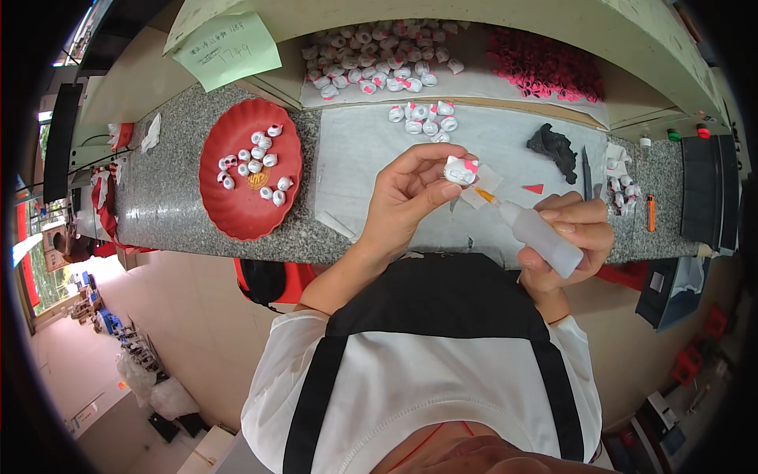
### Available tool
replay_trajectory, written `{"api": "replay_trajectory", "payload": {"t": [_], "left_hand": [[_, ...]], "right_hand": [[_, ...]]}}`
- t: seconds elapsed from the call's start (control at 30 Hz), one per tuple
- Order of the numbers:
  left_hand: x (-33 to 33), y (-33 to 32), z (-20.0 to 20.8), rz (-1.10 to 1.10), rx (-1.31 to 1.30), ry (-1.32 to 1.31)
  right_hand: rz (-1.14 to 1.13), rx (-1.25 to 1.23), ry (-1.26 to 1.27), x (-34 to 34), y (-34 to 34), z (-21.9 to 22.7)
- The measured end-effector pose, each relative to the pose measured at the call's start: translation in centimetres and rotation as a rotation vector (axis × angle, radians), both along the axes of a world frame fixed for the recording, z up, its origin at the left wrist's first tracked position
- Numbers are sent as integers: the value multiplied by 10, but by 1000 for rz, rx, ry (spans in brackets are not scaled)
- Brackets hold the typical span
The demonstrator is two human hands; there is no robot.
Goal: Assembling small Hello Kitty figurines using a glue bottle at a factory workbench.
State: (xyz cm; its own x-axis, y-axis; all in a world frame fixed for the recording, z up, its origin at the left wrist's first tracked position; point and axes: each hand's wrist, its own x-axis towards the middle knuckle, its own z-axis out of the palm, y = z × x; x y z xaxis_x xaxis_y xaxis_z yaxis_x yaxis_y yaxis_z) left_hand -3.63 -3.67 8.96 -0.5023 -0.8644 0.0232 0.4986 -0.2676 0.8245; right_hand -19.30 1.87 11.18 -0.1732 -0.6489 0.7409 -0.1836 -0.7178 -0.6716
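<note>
Between the thumb and fingers of my left hand [404,193] is a small white cat-shaped head [458,171] with a pink bow. My right hand [583,229] is wrapped round a translucent white squeeze bottle [543,235], tilted with its orange needle tip [485,195] toward the head. The tip ends at or just short of the head's lower edge; whether it touches I cannot tell. Both hands are above a white sheet [347,150] on the speckled counter. Just beyond them stands a small group of white heads [428,118], some with pink bows.
At the left lies a scalloped red plate [212,182] bearing several white heads. A shelf at the back holds a heap of white heads [371,55] and pink pieces [545,67]. Toward the right are crumpled black material [554,150], a dark slim tool [587,174] and an orange object [651,213].
</note>
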Motion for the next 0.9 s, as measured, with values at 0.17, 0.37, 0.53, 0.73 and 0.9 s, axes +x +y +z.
{"api": "replay_trajectory", "payload": {"t": [0.17,0.37,0.53,0.73,0.9], "left_hand": [[-1,-1,1,-4,21,48],[0,0,0,-12,22,16],[0,0,-2,-38,1,-7],[-1,1,-1,-37,-10,5],[-1,2,-2,-19,-78,-31]], "right_hand": [[-85,10,-7,4,0,0],[-110,-24,2,5,-1,1],[-97,-18,-11,6,0,1],[-83,-8,-20,7,0,1],[-36,-17,8,4,0,0]]}}
